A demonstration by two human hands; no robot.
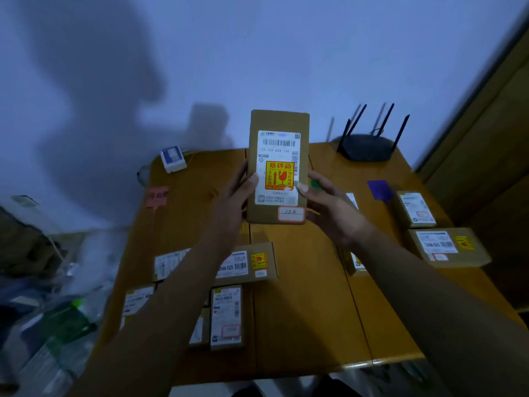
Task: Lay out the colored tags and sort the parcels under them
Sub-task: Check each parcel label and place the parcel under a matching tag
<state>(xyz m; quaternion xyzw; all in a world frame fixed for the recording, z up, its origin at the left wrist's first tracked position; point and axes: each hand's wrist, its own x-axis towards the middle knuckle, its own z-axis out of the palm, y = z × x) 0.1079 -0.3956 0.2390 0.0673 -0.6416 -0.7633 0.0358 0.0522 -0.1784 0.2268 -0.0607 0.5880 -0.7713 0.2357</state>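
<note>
I hold a brown cardboard parcel (279, 121) upright above the wooden table (303, 305); it bears a white shipping label and an orange fragile sticker. My left hand (234, 202) grips its left edge, my right hand (329, 207) its right edge, thumbs on the front. A pink tag (157, 195) lies at the table's left, a green tag (315, 183) peeks out behind my right thumb, and a purple tag (380, 189) lies at the right. Two parcels (416, 209) (449, 247) sit below the purple tag. Several parcels (246, 263) (226, 316) lie near the front left.
A black router (366, 147) with antennas stands at the table's back right. A small white box (172, 159) sits at the back left corner. Plastic bags and clutter (57, 296) fill the floor to the left. A wooden door (492, 156) is on the right.
</note>
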